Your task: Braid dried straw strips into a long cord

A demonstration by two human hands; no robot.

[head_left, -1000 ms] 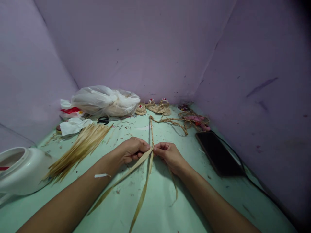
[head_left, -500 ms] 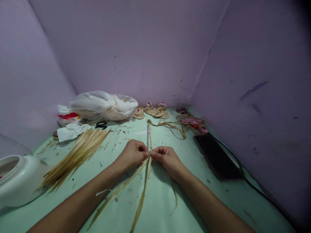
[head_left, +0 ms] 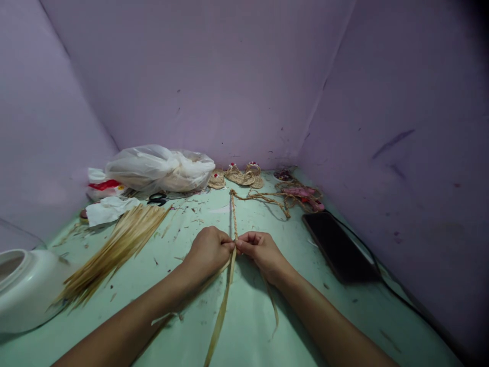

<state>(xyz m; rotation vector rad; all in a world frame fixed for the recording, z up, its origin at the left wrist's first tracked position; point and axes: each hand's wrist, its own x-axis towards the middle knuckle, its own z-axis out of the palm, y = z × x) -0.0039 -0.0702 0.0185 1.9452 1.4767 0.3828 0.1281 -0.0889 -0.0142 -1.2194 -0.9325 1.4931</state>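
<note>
Both hands have come a bit closer together since a moment ago. The long strip that lay out to the left is now mostly tucked under the left wrist.

The left hand [head_left: 208, 251] and the right hand [head_left: 260, 251] meet in the middle of the green counter [head_left: 248, 331]. Each one is pinched shut, thumb and fingers, on the near end of the thin braid [head_left: 233, 211]. The braid runs straight away from the hands toward the far wall and then bends off to the right. The loose strips [head_left: 222, 311] hang out from under the pinch and trail back toward the person.

What could go wrong? I think the braid could come undone if either pinch lets go, because only the fingers hold that last bit tight. The strips look dry and thin, so a hard tug might snap or split one. The strip under the left wrist could also get caught and pull crooked.

Both forearms reach forward and lie low over the counter. The wrists bend in toward each other, and the knuckles face up. A bundle of straw [head_left: 114, 244] lies to the left, and a dark phone [head_left: 340, 244] lies to the right, both well apart from the hands.
</note>
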